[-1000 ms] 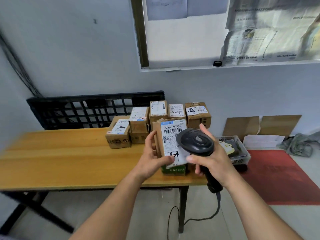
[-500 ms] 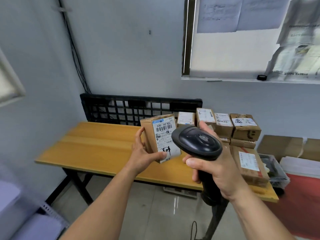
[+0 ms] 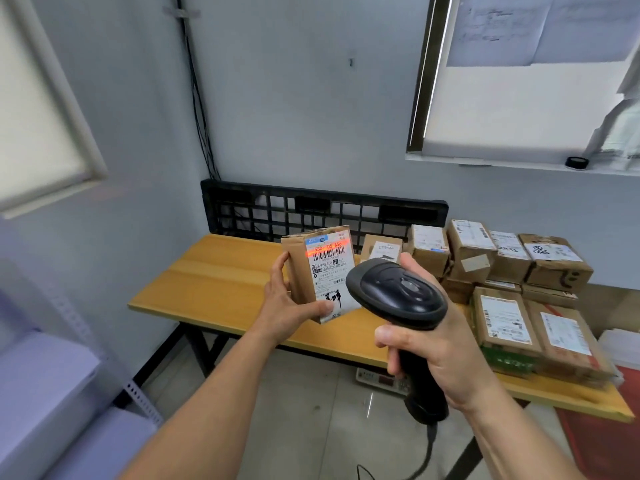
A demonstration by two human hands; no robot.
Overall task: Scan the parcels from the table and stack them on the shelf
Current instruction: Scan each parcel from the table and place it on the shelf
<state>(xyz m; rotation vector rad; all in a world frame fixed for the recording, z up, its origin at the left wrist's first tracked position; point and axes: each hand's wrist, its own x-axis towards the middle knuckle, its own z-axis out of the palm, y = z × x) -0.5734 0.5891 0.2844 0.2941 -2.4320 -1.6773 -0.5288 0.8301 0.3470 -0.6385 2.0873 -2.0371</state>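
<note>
Here, parcel (image 3: 313, 271) in left hand (image 3: 282, 308)

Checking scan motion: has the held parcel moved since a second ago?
Yes. The held parcel moved left, clear of the parcel stack, now before the black pallet.

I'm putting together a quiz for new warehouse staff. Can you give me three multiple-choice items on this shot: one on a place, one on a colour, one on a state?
1. Where does the red line fall?
A. the wall
B. the parcel label
C. the floor

2. What colour is the scanner?
A. yellow
B. white
C. black

3. What is the left hand doing?
A. gripping the parcel
B. lying flat on the table
C. hanging empty

Answers:
1. B, the line glows across the top of the label.
2. C, its whole housing is black.
3. A, thumb and fingers curl round the parcel.
</note>
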